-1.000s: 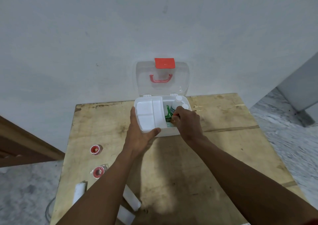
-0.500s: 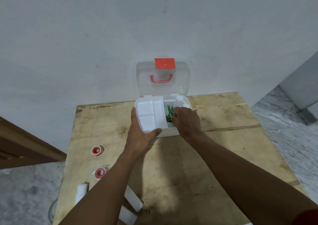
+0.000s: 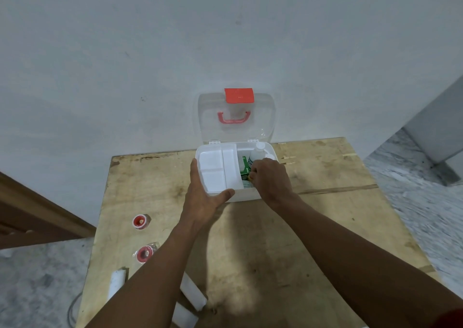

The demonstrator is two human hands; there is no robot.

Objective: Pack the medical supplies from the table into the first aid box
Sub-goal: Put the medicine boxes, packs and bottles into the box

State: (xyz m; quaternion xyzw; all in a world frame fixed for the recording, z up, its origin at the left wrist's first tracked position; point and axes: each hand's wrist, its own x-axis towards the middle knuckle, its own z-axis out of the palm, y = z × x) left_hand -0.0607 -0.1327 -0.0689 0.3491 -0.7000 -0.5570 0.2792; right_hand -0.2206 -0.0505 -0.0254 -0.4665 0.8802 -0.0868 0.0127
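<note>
The white first aid box (image 3: 272, 151) stands open at the table's far edge, its clear lid (image 3: 235, 132) leaning on the wall. My left hand (image 3: 203, 202) grips the front left corner of the white divided tray (image 3: 213, 169) that sits over the box's left half. My right hand (image 3: 273, 179) reaches into the right half, fingers curled down onto a green packet (image 3: 245, 167). A white bottle (image 3: 259, 149) stands behind it. Two red tape rolls (image 3: 140, 221) (image 3: 144, 253) and white bandage rolls (image 3: 116, 282) (image 3: 193, 292) lie on the table at the near left.
The wooden table (image 3: 313, 227) is pushed against a plain wall. Its left edge runs close to the tape rolls, and a brown wooden piece (image 3: 37, 217) lies beyond it. Marble floor shows to the right.
My right hand has shifted slightly toward the box's front, staying inside the right half. My left hand keeps the same hold on the tray.
</note>
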